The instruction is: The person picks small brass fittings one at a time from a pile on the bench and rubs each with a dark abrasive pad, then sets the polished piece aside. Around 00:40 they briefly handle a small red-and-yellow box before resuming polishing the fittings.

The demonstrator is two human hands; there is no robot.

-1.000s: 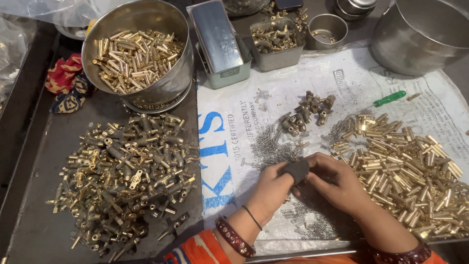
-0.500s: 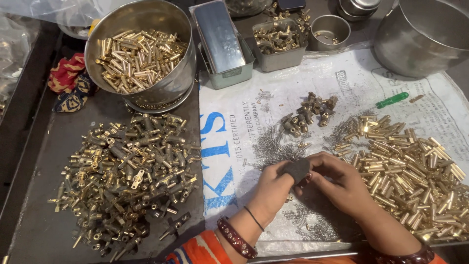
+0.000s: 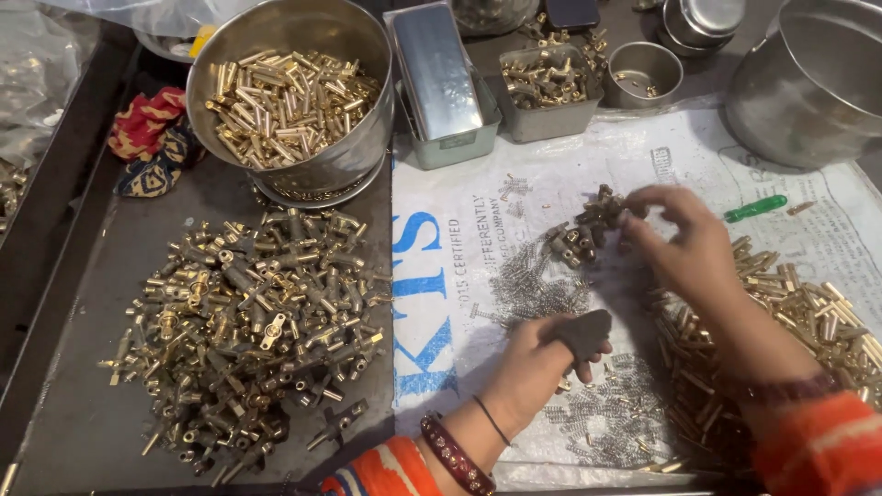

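Printed sacking (image 3: pixel 551 184) covers the worktop. Nearest, the left hand (image 3: pixel 542 363) grips a dark wedge-shaped piece (image 3: pixel 588 332), long axis pointing right and slightly away. Having left it since 1 second ago, the right hand (image 3: pixel 684 243) now pinches, fingers half-curled, at a farther small fittings cluster (image 3: pixel 583 230), apparently fetching another part.

Left hand (image 3: pixel 537 367) curled, right hand (image 3: pixel 684 243) outstretched

Beyond the hands, a polished steel bowl (image 3: pixel 303 110) holds glossy brass tubes (image 3: pixel 285 101). Left of the left hand (image 3: pixel 537 367), shiny brass fittings (image 3: pixel 248 321) lie on the matt dark metal counter (image 3: pixel 83 404). Under both hands: rough woven plastic sack (image 3: pixel 459 248), fine wire springs (image 3: pixel 528 289).
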